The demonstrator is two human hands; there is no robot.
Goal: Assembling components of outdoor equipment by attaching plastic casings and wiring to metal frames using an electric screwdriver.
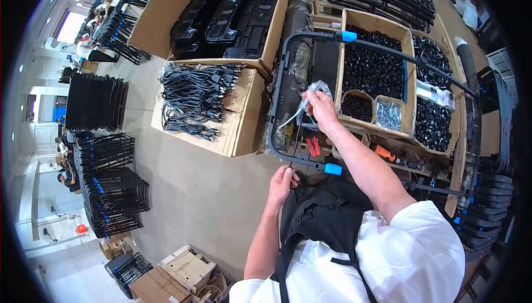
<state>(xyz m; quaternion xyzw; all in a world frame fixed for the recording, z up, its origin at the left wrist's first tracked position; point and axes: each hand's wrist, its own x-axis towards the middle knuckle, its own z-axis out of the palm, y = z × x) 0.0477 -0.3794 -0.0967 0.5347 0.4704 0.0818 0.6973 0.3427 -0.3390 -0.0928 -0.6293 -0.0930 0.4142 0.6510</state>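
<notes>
A dark tubular metal frame (281, 75) with rounded corners and blue pieces (333, 169) on its bars lies across the bench before me. Inside its near end, my right hand (321, 109) is closed on a crumpled clear plastic bag (320, 87). A pale strip (290, 119) trails from that hand toward the left bar. My left hand (283, 184) is just below the frame's lower corner, its thumb and fingers pinched on a thin dark cord (296, 143). This cord runs up toward my right hand; its upper end is hidden there. Red-handled pliers or cutters (313, 146) lie beneath.
Beyond the frame stand boxes of black plastic caps (374, 62) and a tray of screws (389, 114). An orange power tool (384, 153) lies nearby. Bundled black cables (197, 100) top a carton to the left, behind it a carton of black panels (244, 17). Stacked frames (111, 192) stand farther left.
</notes>
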